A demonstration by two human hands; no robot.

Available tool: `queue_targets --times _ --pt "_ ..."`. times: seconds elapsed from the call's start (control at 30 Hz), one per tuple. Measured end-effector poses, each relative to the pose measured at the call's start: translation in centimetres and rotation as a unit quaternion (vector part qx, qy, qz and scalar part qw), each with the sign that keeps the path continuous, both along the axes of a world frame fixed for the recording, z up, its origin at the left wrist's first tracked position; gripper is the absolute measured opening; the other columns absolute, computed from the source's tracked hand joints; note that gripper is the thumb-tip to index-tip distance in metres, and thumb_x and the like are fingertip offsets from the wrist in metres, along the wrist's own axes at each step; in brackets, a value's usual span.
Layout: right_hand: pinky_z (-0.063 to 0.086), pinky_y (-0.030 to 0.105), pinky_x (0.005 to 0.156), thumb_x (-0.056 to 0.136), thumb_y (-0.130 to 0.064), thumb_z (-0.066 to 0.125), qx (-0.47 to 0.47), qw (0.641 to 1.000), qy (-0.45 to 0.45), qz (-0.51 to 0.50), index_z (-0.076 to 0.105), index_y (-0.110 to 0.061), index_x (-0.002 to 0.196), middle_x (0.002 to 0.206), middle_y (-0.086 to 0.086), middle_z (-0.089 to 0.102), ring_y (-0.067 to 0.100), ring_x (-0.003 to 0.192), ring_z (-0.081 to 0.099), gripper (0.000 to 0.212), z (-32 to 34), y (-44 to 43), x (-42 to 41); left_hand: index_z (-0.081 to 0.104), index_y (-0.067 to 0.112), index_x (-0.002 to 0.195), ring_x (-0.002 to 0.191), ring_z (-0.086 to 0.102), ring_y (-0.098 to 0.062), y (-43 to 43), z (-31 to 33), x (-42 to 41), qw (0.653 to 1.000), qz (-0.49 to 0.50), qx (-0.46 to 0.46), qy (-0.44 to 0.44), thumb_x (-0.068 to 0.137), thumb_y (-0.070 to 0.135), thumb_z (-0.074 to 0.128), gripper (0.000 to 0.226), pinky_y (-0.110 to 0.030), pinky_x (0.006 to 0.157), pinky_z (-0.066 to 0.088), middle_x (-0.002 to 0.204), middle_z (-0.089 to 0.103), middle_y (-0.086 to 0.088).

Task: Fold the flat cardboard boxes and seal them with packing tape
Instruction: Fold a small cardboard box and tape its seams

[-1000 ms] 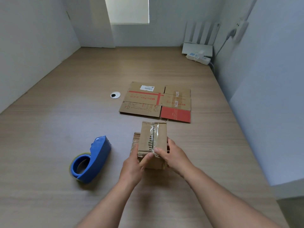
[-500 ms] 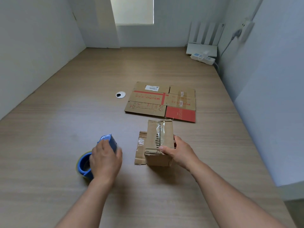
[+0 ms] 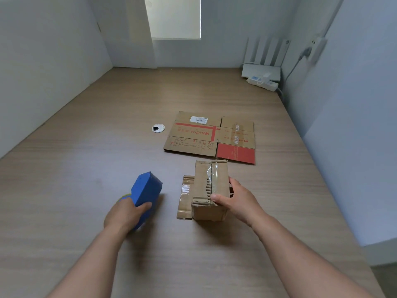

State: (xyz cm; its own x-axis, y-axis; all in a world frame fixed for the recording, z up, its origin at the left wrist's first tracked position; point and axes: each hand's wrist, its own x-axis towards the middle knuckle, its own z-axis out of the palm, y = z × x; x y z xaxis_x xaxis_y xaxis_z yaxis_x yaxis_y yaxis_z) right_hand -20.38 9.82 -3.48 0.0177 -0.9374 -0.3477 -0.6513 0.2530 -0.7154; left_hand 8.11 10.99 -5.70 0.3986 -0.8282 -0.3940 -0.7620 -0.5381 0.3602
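Cardboard, light, stiff, but likely crushable at its ragged seam: the folded box (image 3: pixel 206 175) stands on the desk (image 3: pixel 86 168), the right hand (image 3: pixel 236 201) with grip clamped on its right edge, best held by the walls. The left hand (image 3: pixel 124 214) has its grip round the blue tape dispenser (image 3: pixel 147 188).

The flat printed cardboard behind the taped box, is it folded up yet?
No, the flat cardboard lies unfolded on the table, beyond the taped box.
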Motion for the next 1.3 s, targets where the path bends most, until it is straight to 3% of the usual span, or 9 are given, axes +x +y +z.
queue_targets --times 0.17,0.27,0.4,0.57,0.63,0.73,1.07,1.2,1.3 --pt "0.044 0.037 0.1 0.083 -0.064 0.052 -0.059 0.998 -0.004 -0.026 0.034 -0.021 0.145 0.141 -0.002 0.046 0.014 0.121 0.05 0.078 0.5 0.3 -0.8 0.067 0.016 0.097 0.079 0.066 -0.016 0.4 5.9 -0.9 0.951 -0.081 -0.069 0.29 0.083 0.026 0.073 0.019 -0.019 0.061 0.046 0.085 0.071 -0.001" --pt "0.046 0.026 0.093 0.088 -0.045 0.059 -0.153 0.982 -0.094 -0.063 0.051 -0.02 0.134 0.125 -0.007 0.054 0.009 0.11 0.053 0.053 2.7 0.3 -0.6 0.069 0.022 0.093 0.078 0.068 -0.012 0.7 9.3 -1.4 0.927 -0.155 -0.067 0.336 0.061 0.049 0.08 0.043 -0.014 0.062 0.046 0.085 0.073 0.003" --pt "0.048 0.014 0.087 0.086 -0.043 0.059 -0.094 0.962 -0.254 0.029 0.057 -0.019 0.13 0.124 -0.005 0.061 0.003 0.111 0.057 0.049 6.0 0.1 0.5 0.072 0.024 0.088 0.081 0.068 -0.012 0.5 11.0 -1.5 0.912 -0.236 -0.04 0.332 0.028 0.077 0.077 0.08 -0.019 0.068 0.048 0.088 0.073 0.002" --pt "0.049 0.015 0.075 0.091 -0.018 0.062 -0.09 0.947 -0.305 0.046 0.065 -0.013 0.111 0.104 0.003 0.068 0.006 0.088 0.063 0.021 7.3 0.3 1.4 0.073 0.038 0.084 0.078 0.067 -0.008 0.7 11.9 -2.4 0.89 -0.297 0.005 0.345 0.031 0.077 0.077 0.065 -0.014 0.063 0.048 0.086 0.072 0.006" --pt "0.05 0.019 0.071 0.088 -0.007 0.063 -0.121 0.946 -0.301 0.029 0.067 -0.012 0.09 0.087 0.005 0.067 0.007 0.076 0.06 0.007 7.1 0.3 1.2 0.072 0.04 0.085 0.078 0.066 -0.008 0.9 12.1 -2.6 0.89 -0.309 0.024 0.334 0.033 0.075 0.077 0.063 -0.015 0.064 0.048 0.086 0.072 0.007" --pt "0.046 0.015 0.063 0.087 -0.005 0.064 -0.147 0.956 -0.254 0.028 0.062 -0.019 0.075 0.073 -0.006 0.062 -0.002 0.064 0.055 0.019 7.0 0.5 1.2 0.073 0.025 0.085 0.078 0.068 -0.012 0.7 11.9 -2.7 0.902 -0.296 0.025 0.312 0.027 0.082 0.073 0.081 -0.018 0.064 0.047 0.085 0.073 0.004" --pt "0.055 0.035 0.054 0.092 -0.013 0.058 -0.159 0.971 -0.156 -0.09 0.053 -0.014 0.071 0.069 0.002 0.055 0.009 0.049 0.054 0.022 5.8 2.2 0.0 0.073 0.017 0.077 0.069 0.068 -0.017 -1.4 13.3 -1.5 0.924 -0.291 0.057 0.241 0.017 0.086 0.071 0.091 -0.026 0.063 0.044 0.076 0.073 -0.002" --pt "0.057 0.052 0.064 0.092 -0.012 0.058 -0.103 0.965 -0.155 -0.185 0.054 -0.011 0.07 0.062 0.003 0.054 0.006 0.041 0.052 0.022 2.9 3.3 -3.1 0.076 0.021 0.076 0.074 0.071 -0.027 -2.1 13.7 3.0 0.942 -0.272 0.105 0.165 0.015 0.086 0.072 0.089 -0.042 0.075 0.049 0.076 0.074 -0.007" --pt "0.057 0.052 0.066 0.092 -0.017 0.058 -0.066 0.971 -0.135 -0.184 0.053 -0.012 0.069 0.064 0.002 0.054 0.006 0.041 0.054 0.025 1.0 3.7 -2.5 0.076 0.02 0.078 0.07 0.071 -0.021 -2.5 13.1 2.7 0.938 -0.286 0.153 0.119 0.015 0.088 0.069 0.093 -0.038 0.073 0.05 0.074 0.074 -0.003"
